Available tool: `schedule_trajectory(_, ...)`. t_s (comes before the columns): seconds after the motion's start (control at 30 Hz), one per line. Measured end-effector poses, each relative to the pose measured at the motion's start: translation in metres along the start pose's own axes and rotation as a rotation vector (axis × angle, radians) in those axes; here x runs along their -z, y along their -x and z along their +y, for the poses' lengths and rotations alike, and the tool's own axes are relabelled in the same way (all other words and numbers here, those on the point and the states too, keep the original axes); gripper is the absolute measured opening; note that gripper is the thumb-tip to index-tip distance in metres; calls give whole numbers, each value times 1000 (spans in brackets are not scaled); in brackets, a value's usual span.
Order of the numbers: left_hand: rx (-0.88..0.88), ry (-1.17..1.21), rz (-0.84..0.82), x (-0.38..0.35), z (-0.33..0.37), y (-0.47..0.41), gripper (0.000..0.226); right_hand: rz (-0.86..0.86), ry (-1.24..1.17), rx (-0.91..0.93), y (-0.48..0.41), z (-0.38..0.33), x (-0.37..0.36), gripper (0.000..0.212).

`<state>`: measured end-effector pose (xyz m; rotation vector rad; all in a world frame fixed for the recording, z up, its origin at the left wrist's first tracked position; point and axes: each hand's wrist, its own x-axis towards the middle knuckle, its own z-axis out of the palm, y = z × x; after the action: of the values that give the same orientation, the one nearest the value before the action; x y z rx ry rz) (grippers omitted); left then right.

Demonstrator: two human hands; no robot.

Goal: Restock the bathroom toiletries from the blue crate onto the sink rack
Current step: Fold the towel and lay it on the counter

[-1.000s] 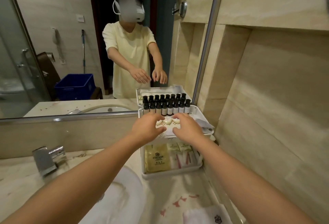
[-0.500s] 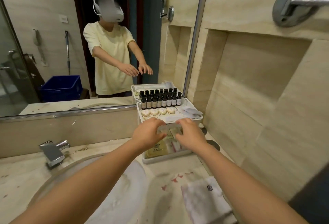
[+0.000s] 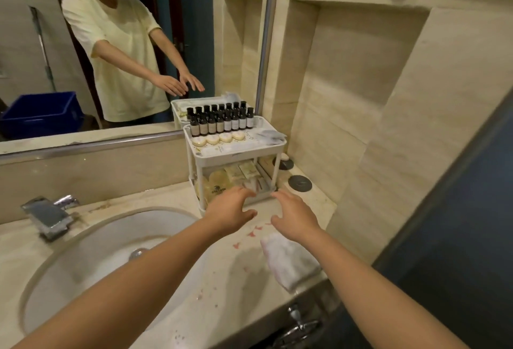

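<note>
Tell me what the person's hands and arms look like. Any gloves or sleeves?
No gloves, rings or watch: the left hand and right hand are bare, and so are both forearms. The mirror shows a pale yellow T-shirt with short sleeves.

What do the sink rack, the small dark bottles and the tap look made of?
The sink rack: likely white plastic, matte, moulded rim. The small dark bottles: glossy plastic or glass, cannot tell which. The tap: metal, chrome finish, bright reflections.
</note>
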<state>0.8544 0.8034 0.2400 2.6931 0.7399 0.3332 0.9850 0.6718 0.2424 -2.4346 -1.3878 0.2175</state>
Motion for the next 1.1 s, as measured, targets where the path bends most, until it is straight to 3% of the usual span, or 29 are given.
schedule_trajectory(0.6,139,85,-325,-138,5,-2,49,-423,139,-115,2,99,-102,68)
schedule_trajectory(1.1,338,90,-306,-201,10,-25,54,-618,199,-120,-14,137,-147,79)
